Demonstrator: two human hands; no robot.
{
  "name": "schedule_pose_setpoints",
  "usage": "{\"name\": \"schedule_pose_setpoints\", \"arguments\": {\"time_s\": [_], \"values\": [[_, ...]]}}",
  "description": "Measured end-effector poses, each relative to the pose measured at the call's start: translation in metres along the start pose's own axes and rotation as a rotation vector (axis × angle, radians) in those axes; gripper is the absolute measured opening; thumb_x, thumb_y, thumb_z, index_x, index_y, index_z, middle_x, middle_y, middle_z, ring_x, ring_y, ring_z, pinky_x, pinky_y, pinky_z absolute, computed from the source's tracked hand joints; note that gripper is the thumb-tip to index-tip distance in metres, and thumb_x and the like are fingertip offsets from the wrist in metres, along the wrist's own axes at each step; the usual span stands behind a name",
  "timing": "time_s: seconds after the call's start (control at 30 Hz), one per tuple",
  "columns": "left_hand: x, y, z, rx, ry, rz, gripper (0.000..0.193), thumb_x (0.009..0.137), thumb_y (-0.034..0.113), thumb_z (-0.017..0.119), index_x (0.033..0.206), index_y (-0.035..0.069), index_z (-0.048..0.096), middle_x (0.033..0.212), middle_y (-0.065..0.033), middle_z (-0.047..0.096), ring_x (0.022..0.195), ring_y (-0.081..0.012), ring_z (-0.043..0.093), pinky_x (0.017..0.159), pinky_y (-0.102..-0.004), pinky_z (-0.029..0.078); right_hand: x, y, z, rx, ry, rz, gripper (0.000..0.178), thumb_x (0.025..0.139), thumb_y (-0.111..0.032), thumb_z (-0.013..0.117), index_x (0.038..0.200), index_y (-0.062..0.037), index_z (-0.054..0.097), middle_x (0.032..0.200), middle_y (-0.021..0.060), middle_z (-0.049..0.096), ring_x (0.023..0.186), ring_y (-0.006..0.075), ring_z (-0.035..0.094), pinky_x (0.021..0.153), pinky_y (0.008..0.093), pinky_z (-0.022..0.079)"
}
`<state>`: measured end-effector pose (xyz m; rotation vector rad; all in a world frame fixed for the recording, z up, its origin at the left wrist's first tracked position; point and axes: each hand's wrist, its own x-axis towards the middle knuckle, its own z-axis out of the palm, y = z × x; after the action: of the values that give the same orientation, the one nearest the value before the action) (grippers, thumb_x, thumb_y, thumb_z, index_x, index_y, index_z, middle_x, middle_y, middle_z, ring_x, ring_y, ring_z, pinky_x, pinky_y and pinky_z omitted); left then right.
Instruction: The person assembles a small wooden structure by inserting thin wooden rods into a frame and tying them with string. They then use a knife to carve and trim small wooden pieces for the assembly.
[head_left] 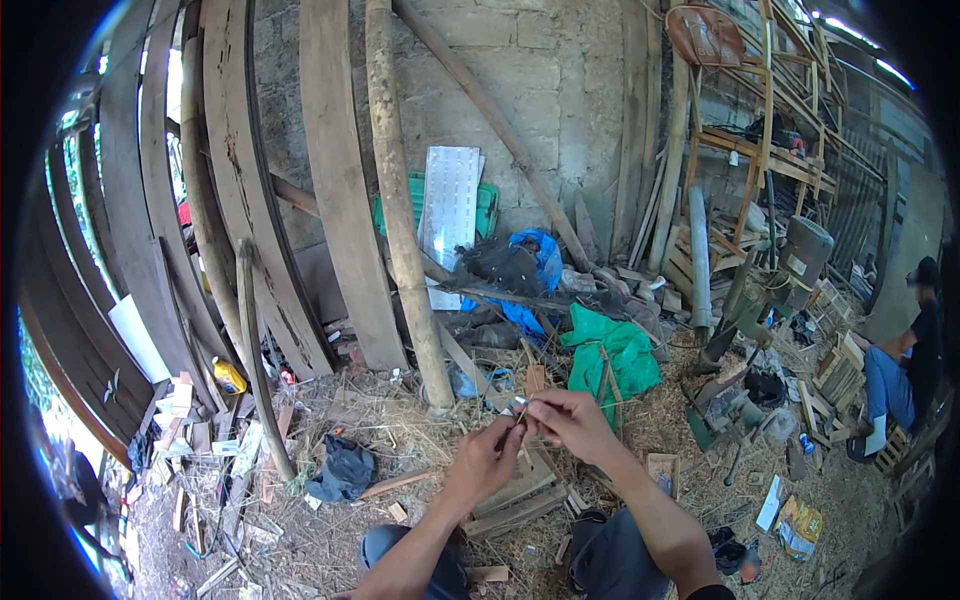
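Note:
Both of my hands meet in front of me, above my knees. My left hand (pixel 487 457) is closed, its fingertips pinching a small thin piece (pixel 520 402) with a pale, whitish end. Close against it from the right, my right hand (pixel 568 424) is closed too, thumb and fingers pressed together at the same small piece. What kind of thing it is I cannot make out; the fingers cover most of it. Below the hands, a wooden block or board (pixel 520 510) lies on the ground between my legs.
Wood scraps and shavings litter the ground. A green plastic sheet (pixel 612 355) lies ahead, a dark bag (pixel 342 468) at left, a yellow bag (pixel 800 525) at right. A wooden pole (pixel 400 200) and leaning planks (pixel 345 180) stand ahead. Another person (pixel 910 350) sits far right.

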<state>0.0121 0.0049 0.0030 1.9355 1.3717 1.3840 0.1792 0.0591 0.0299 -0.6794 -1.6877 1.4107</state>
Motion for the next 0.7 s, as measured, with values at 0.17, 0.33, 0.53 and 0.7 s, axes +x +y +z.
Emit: {"name": "schedule_pose_setpoints", "arguments": {"time_s": [0.17,0.33,0.53,0.7], "values": [[-0.004,-0.012,-0.003,0.085,0.065,0.151,0.01,0.09,0.008,0.056,0.092,0.001,0.061,0.064,-0.014,0.058,0.053,-0.0225,0.056,0.051,-0.032,0.043,0.001,-0.007,0.006,0.019,-0.017,0.039,0.02,0.095,-0.014,0.054,0.099,0.0032,0.064,0.071,0.0028,0.059,0.052,0.0039,0.042,0.045,0.0194,0.033],[-0.005,-0.004,-0.008,0.061,0.023,0.137,0.011,0.09,0.008,0.056,0.094,0.0,0.062,0.064,-0.0137,0.058,0.053,-0.0206,0.056,0.051,-0.0315,0.043,0.002,-0.009,-0.002,0.047,-0.021,0.081,0.018,0.093,-0.011,0.057,0.1,0.0025,0.065,0.072,0.002,0.059,0.055,0.0039,0.045,0.046,0.0189,0.034],[-0.001,0.003,-0.009,-0.062,-0.008,0.043,0.013,0.091,0.014,0.056,0.095,0.003,0.061,0.06,-0.0167,0.056,0.052,-0.0321,0.057,0.051,-0.0395,0.043,0.005,0.0,-0.001,0.044,0.032,0.074,0.017,0.093,-0.012,0.057,0.097,0.0028,0.066,0.07,0.0015,0.059,0.053,0.0037,0.043,0.046,0.019,0.033],[0.007,0.002,-0.006,-0.04,-0.02,0.01,0.014,0.092,0.014,0.055,0.095,0.003,0.061,0.058,-0.0163,0.055,0.049,-0.0304,0.055,0.049,-0.038,0.042,0.01,0.006,0.002,0.08,0.173,0.024,0.017,0.093,-0.014,0.057,0.098,0.0011,0.064,0.068,0.001,0.057,0.048,0.0036,0.04,0.043,0.0192,0.03]]}}
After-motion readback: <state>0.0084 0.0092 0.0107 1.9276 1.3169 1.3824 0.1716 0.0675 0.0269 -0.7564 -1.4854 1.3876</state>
